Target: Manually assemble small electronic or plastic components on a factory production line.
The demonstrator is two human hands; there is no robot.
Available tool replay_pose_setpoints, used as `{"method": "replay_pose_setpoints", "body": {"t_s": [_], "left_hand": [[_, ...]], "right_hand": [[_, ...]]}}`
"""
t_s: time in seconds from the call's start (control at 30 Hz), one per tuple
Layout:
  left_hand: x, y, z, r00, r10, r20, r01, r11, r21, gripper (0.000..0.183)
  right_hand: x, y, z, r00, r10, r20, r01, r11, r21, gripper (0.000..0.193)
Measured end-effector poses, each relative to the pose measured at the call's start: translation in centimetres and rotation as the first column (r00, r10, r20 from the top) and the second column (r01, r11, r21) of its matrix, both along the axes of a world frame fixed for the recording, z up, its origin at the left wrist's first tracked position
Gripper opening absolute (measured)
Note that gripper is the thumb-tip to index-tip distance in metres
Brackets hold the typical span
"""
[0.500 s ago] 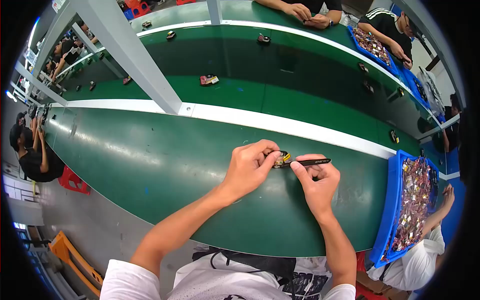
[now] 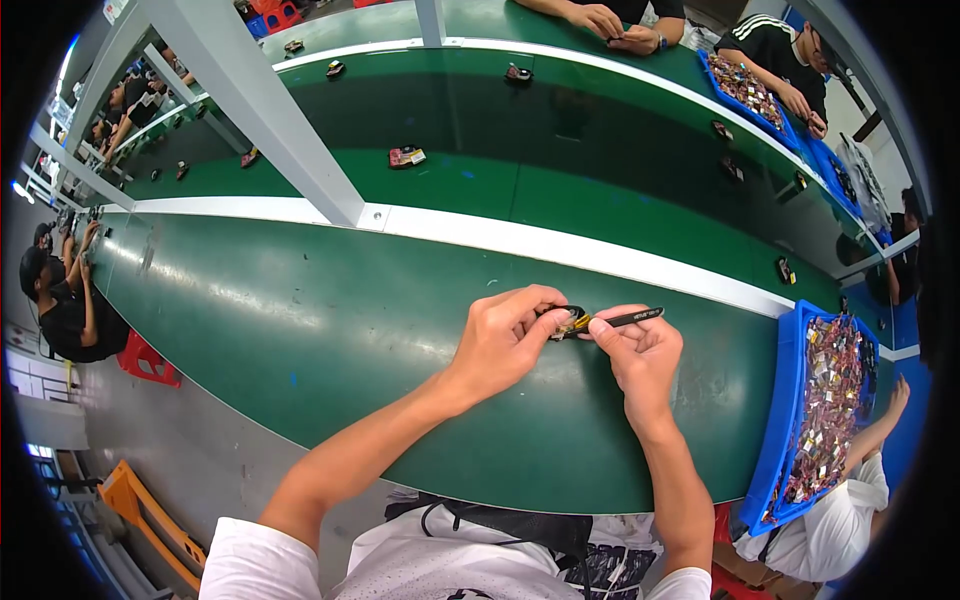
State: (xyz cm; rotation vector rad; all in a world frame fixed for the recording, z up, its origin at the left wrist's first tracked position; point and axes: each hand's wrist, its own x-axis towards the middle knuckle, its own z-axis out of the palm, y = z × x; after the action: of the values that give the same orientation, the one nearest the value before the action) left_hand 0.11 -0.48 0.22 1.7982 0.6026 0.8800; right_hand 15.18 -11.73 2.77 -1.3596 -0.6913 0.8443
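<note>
My left hand (image 2: 508, 338) is closed on a small black-cased device (image 2: 573, 322), gripping its left end between thumb and fingers. Something yellow shows in the open side of the case; finer details are too small to tell. Black tweezers (image 2: 638, 316) are pinched in my right hand (image 2: 643, 362), thumb on the near side. Their rear end points right and slightly up, while the tips reach the device beside the yellow part. Both hands are above the green worktable (image 2: 400, 300), and my right fingers partly hide the tips.
A blue tray (image 2: 783, 420) heaped with small wired parts stands at the right. Beyond a white rail (image 2: 500, 238), a green conveyor belt (image 2: 470, 190) carries several small devices, including a red one (image 2: 406, 157). A grey post (image 2: 265, 110) rises at left. Co-workers sit around the line.
The tweezers have tilted, their rear end rising a little, and the device has turned slightly in my left hand. Devices on the belt have shifted left.
</note>
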Motion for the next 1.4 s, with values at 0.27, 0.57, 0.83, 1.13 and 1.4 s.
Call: {"method": "replay_pose_setpoints", "body": {"t_s": [0.27,0.57,0.83,1.13,1.4], "left_hand": [[0.2,-0.4,0.0,0.998,0.002,0.062,-0.004,0.999,0.039,0.015],[0.7,-0.8,0.2,0.996,-0.004,0.092,0.011,0.997,-0.072,0.015],[1.4,-0.6,0.5,0.976,-0.116,0.182,0.202,0.791,-0.577,0.018],[2.6,-1.1,0.1,0.957,-0.163,0.239,0.277,0.753,-0.597,0.025],[3.6,-1.9,0.5,0.959,-0.162,0.232,0.273,0.741,-0.614,0.022]], "right_hand": [[0.5,-0.3,0.8,0.997,0.012,-0.072,-0.020,0.994,-0.103,0.009],[1.0,-0.5,0.7,0.997,0.019,-0.081,-0.025,0.997,-0.073,0.009],[2.0,-1.5,-0.1,0.999,0.018,-0.039,-0.016,0.999,0.042,0.011],[2.8,-2.4,-1.7,0.913,-0.131,0.386,0.036,0.969,0.243,0.009],[3.7,-2.9,-1.6,0.842,-0.180,0.508,0.026,0.955,0.294,0.008]]}}
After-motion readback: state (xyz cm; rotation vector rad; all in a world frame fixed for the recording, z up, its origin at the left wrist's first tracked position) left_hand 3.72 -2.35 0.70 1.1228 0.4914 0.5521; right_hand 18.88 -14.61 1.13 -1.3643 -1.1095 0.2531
